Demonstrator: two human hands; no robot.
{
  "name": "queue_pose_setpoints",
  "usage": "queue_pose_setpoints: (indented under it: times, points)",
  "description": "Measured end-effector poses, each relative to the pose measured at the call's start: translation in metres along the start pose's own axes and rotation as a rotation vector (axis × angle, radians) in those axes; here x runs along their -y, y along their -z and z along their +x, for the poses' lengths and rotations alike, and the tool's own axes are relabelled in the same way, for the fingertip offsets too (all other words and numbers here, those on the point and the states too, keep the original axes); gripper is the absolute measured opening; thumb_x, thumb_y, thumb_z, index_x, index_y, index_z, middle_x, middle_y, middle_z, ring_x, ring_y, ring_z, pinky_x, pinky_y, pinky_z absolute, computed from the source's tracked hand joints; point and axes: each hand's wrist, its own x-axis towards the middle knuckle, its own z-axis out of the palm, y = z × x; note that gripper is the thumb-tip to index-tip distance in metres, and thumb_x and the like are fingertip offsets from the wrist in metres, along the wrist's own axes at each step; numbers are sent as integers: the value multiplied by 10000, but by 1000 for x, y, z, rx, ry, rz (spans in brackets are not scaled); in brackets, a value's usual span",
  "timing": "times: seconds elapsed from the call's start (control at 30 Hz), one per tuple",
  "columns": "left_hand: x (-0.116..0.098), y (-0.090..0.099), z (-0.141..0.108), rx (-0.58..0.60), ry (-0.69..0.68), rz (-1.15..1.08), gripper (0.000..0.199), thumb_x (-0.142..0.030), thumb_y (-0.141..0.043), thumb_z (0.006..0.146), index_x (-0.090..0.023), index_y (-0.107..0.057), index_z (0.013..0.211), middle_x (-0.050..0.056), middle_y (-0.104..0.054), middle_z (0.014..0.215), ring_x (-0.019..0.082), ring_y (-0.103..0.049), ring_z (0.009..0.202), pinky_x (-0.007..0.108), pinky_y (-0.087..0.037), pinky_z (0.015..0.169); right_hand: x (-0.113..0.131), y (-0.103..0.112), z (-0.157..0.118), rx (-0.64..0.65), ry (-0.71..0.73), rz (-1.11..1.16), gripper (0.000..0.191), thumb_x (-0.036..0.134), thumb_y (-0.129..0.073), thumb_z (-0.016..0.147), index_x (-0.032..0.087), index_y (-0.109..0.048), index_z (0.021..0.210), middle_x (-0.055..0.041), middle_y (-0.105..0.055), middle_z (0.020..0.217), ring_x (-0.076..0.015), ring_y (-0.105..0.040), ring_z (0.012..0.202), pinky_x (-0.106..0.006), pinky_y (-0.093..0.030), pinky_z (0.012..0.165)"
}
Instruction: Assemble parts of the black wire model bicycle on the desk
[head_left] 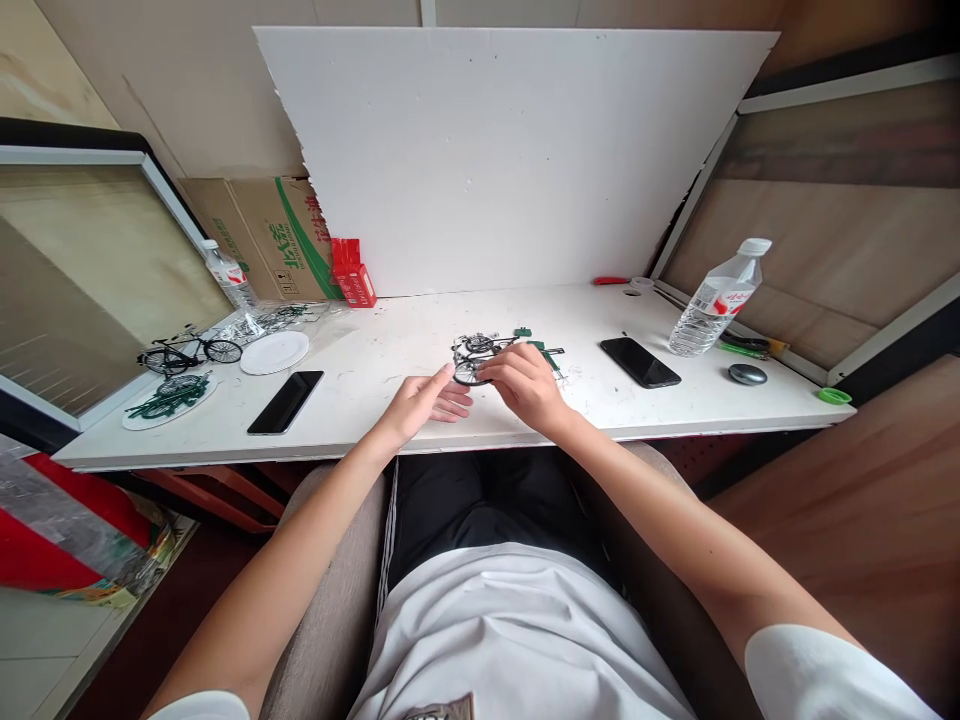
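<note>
Wheel (468, 382), black and thin-rimmed, sat pinched by the right hand (531, 386); the left hand (424, 400) curved half open, hold unclear

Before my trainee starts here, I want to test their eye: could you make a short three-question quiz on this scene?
1. Which thing do the fingers of the right hand hold? A) a bottle B) a wheel C) a phone
2. True or false: the green cap lies on a plate.
3. Fill in: the model bicycle stands toward the ____ end of the table.

Key:
1. B, a wheel.
2. False; the green cap lies near the table's right end.
3. Left.
</note>
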Motion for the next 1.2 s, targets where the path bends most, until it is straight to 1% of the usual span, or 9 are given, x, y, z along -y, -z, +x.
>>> queue_pose_setpoints:
  times: [0.1,0.23,0.4,0.53,0.6,0.7,0.83,1.0,1.2]
  points:
    - [10,1,8,106,48,-269,595,-703,-724,888,-131,-765,1047,184,-814,1080,309,-808,974,424,-636,908,6,-9,-5,48,29,39,293,204,-453,1103,246,-727,1009,-73,-789,1023,-223,-663,955,-405,-523,814]
    - [27,5,16,138,38,-345,468,-537,-851,848,-130,-789,1068,152,-809,1111,260,-787,1026,379,-620,951,9,-18,-9,75,66,87,302,196,-456,1097,241,-733,985,-82,-788,1044,-227,-652,993,-411,-566,835]
    - [41,15,26,13,20,-365,428,-452,-904,803,-123,-807,1060,143,-810,1125,217,-763,1023,333,-602,951,1,-24,-14,151,42,119,396,81,-364,1067,224,-722,1160,-111,-772,1185,-244,-646,1144,-446,-567,930]
    - [45,30,33,-156,-4,-317,458,-423,-940,761,-113,-792,1065,157,-800,1163,208,-755,997,332,-611,916,-15,-22,-19,167,-125,-5,442,28,-334,1025,180,-679,1257,-136,-757,1172,-269,-640,1075,-456,-530,912]
    - [49,38,37,-197,-16,-260,509,-424,-955,740,-102,-768,1087,165,-792,1170,213,-753,990,345,-619,904,-23,-21,-24,190,-221,-57,374,83,-388,1038,170,-676,1259,-139,-753,1135,-287,-627,1077,-475,-518,944]
    - [58,48,43,-223,-18,-260,567,-415,-977,709,-83,-716,1088,164,-787,1125,220,-755,967,394,-638,914,-33,-21,-31,312,-282,-98,275,262,-519,1061,165,-692,1251,-166,-729,1237,-339,-578,1242,-527,-491,1043]
    - [65,52,47,-189,-38,-293,542,-419,-944,767,-100,-664,1103,151,-780,1117,226,-758,999,426,-645,940,-38,-25,-35,449,-331,-129,388,370,-497,1084,138,-673,1340,-188,-703,1348,-392,-475,1418,-586,-442,1136]
    - [60,48,43,-174,-45,-213,493,-408,-917,803,-95,-681,1103,148,-783,1101,252,-755,1023,442,-639,955,-38,-35,-26,553,-360,-279,533,494,-479,1079,179,-596,1492,-180,-585,1529,-418,-369,1516,-606,-361,1220]
    - [55,45,40,-174,-58,-210,469,-398,-916,798,-100,-699,1087,159,-772,1172,273,-744,1062,443,-634,951,-40,-42,-24,635,-431,-303,611,622,-385,1082,239,-611,1502,-148,-477,1643,-427,-267,1597,-612,-298,1269]
